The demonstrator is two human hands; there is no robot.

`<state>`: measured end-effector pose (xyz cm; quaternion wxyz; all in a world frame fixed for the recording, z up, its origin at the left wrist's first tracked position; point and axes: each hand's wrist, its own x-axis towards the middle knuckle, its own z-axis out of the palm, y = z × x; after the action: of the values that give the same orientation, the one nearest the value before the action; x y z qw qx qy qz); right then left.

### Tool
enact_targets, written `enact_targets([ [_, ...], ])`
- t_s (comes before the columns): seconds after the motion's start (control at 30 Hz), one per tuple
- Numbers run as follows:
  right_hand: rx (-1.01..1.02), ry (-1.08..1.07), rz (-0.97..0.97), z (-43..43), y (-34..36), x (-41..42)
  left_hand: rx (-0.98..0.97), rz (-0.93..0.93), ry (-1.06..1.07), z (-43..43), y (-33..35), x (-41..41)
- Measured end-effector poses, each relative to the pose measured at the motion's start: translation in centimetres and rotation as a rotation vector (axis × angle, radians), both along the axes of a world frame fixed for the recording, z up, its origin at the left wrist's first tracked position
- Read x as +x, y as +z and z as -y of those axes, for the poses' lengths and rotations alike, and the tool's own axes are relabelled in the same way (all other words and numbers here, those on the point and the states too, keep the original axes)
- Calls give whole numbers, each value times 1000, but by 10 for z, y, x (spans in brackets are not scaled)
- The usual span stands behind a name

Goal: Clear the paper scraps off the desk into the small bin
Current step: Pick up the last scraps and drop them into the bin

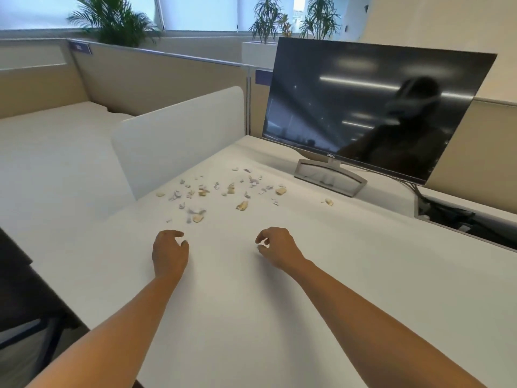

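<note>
Paper scraps (223,189) strewn over the far middle of the white tabletop (251,317), white bits mixed with tan ones. Spread in a loose band from near the white divider panel (179,141) on the left to just short of the monitor stand (330,177) on the right. One tan scrap (329,202) lying apart, nearer the stand's right end. Nearest pieces just ahead of the left hand (170,252), not touching it.

Both bare forearms stretched forward over the tabletop. Left hand palm down, fingers loosely curled, grasping nothing. Right hand (277,247) level with it but well apart, likewise relaxed, fingers curved downward and thumb near the fingertips (nothing visibly pinched there). Neither hand in contact with any scrap.

Behind the scatter, a dark monitor (377,107) on its stand, cables trailing into an open slot (461,219) at the tabletop's right rear. Potted plants (112,21) along the windows beyond the partitions.
</note>
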<state>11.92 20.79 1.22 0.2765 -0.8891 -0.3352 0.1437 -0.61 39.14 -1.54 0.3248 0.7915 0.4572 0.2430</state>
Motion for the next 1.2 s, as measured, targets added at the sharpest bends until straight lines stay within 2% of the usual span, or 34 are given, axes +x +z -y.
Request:
enact_targets([
  [0.4, -126, 235, -17, -122, -4, 5, 43, -214, -318, -83, -10, 33],
  [0.6, -146, 314, -2, -169, -7, 6, 174, -248, -582, -122, -6, 54],
  [0.73, -229, 361, 10, -190, -18, 11, 223, -401, -731, -142, -4, 63],
  [0.87, -270, 450, 118, -195, -25, 12, 193, -460, -773, -154, -2, 58],
  [1.2, -61, 465, 353, -179, -42, -1, 161, -587, -860, -155, 14, 22],
])
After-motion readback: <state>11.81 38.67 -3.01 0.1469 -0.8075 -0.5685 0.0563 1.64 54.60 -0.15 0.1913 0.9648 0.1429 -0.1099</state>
